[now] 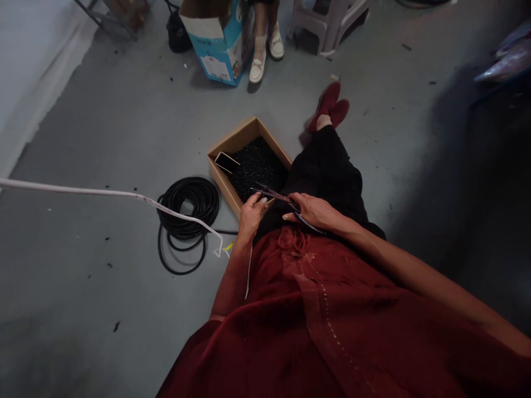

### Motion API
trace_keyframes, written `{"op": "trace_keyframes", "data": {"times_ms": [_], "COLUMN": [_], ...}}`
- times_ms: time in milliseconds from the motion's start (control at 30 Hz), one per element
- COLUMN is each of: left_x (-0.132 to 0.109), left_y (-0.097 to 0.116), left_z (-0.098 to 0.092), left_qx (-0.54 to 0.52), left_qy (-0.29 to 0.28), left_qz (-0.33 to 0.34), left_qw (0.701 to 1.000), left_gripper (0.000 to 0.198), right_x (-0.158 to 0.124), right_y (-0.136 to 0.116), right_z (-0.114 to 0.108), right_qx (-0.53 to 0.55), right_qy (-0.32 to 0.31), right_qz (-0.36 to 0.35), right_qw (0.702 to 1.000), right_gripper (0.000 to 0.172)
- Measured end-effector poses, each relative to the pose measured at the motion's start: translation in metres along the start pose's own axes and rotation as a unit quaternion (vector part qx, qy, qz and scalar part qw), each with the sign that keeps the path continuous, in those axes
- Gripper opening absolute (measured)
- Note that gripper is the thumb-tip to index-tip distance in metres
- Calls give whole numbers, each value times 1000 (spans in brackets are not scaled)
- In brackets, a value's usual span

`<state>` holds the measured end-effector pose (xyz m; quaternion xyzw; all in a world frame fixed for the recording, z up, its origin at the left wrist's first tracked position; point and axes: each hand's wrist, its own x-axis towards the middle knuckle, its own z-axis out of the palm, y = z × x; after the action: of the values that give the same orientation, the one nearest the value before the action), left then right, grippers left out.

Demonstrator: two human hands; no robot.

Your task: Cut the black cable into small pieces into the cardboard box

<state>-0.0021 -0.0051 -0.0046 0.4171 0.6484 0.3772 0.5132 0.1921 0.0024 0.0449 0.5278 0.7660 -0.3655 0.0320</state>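
Note:
My right hand (pixel 315 213) is closed round the handles of a pair of scissors (pixel 276 197), whose blades point left over my lap. My left hand (pixel 252 213) has its fingers curled beside the blade tips, pinching something too small to make out. Just beyond both hands a brown cardboard box (pixel 236 141) sits on the floor, filled with small black pieces (pixel 257 166). A coil of black tubing (pixel 188 213) lies on the floor left of the box.
A white strip (pixel 103 193) stretches from the left edge toward my left arm. Another person's feet in cream shoes (pixel 265 55) stand at the top beside a blue and white carton (pixel 219 38). A plastic stool (pixel 327 22) stands further right. Grey floor surrounds me.

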Motion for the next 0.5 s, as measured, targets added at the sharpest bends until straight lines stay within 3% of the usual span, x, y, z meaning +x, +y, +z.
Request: {"op": "trace_keyframes", "data": {"times_ms": [500], "left_x": [-1], "left_y": [2], "left_z": [-10], "left_qx": [106], "left_qy": [-38], "left_qz": [109], "left_qw": [988], "left_gripper": [28], "right_x": [1], "right_y": [4], "right_z": [3], "right_qx": [8], "right_qy": [-13], "right_qz": [-17], "right_qw": [1000], "right_gripper": [59]}}
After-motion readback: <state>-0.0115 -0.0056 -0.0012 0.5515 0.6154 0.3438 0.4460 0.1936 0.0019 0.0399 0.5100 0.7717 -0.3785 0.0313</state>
